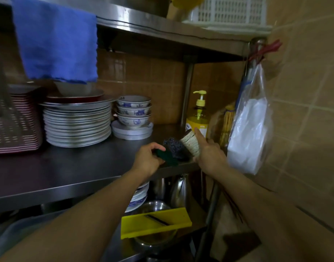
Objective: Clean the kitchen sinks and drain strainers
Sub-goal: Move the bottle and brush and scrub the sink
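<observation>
Two hands at the steel shelf (71,167) edge. Left hand (147,159) pinches a green scouring pad (165,156); right hand (209,156) has its grip clamped on a pale bristle brush (190,144) (dark scrubber (174,146) between them). Yellow soap bottle (197,118) just behind the brush.

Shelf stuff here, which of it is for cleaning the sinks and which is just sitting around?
For the job:
- green scouring pad, gripped by the left hand
- dark scrubber
- corded brush, held by the right hand
- yellow soap bottle

Just lying about:
- plate stack
- patterned bowls
- blue cloth
- plastic bag
- yellow slicer
</observation>
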The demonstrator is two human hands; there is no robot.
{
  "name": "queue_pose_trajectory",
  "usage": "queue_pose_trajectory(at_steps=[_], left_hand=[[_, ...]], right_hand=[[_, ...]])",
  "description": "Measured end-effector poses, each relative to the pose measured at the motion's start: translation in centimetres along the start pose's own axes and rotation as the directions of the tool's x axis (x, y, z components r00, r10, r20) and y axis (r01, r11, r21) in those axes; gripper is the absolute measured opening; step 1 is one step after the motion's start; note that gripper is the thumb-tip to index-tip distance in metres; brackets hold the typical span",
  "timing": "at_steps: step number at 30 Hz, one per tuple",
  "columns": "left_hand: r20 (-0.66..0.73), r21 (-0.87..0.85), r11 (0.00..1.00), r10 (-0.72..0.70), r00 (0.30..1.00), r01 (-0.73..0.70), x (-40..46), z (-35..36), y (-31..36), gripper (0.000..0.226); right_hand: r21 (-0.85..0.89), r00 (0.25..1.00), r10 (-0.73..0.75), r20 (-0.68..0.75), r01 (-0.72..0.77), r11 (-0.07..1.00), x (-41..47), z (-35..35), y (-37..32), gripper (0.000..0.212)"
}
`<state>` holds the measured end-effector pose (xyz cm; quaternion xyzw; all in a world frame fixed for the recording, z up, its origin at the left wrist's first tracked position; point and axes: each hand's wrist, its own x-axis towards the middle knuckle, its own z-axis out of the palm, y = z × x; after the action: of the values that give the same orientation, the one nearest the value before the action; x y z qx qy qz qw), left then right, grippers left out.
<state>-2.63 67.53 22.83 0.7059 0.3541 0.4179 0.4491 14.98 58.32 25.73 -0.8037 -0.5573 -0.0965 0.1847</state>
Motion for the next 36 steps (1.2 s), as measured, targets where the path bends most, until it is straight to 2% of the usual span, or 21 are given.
queue_pose_trajectory(at_steps=[6,14,19,23,26,31,36], left_hand=[[0.020,0.015,1.000,-0.017,1.000,0.017,7.0,1.9,-1.6,0.037],[0.059,0.068,0.996,0.058,0.997,-0.062,13.9,5.3,-3.1,0.041],[0.149,0.212,0.962,0.144,0.978,-0.174,15.5,6.4,-4.0,0.042],[0.140,0.442,0.880,0.127,0.982,-0.176,15.9,7.1,-5.2,0.040],[0.185,0.515,0.829,0.139,0.973,-0.216,16.0,7.2,-5.5,0.043],[0.251,0.528,0.814,0.125,0.960,-0.244,16.1,5.9,-5.1,0.059],[0.191,0.478,0.859,0.101,0.976,-0.182,15.4,2.4,-4.6,0.063]], right_hand=[[0.009,0.997,0.081,-0.003,-0.081,0.997,3.3,1.4,0.9,0.100],[-0.001,0.987,0.158,-0.037,-0.158,0.987,5.7,3.0,2.4,0.099],[0.007,0.977,0.212,-0.015,-0.211,0.977,6.2,3.5,2.8,0.097],[-0.032,0.971,0.240,0.001,-0.240,0.970,6.2,3.4,2.8,0.097],[-0.036,0.969,0.246,0.003,-0.246,0.969,6.1,3.2,2.6,0.097],[-0.011,0.971,0.236,0.031,-0.236,0.972,6.2,2.8,1.2,0.097],[0.010,0.980,0.190,0.067,-0.191,0.982,7.6,2.4,-1.8,0.096]])
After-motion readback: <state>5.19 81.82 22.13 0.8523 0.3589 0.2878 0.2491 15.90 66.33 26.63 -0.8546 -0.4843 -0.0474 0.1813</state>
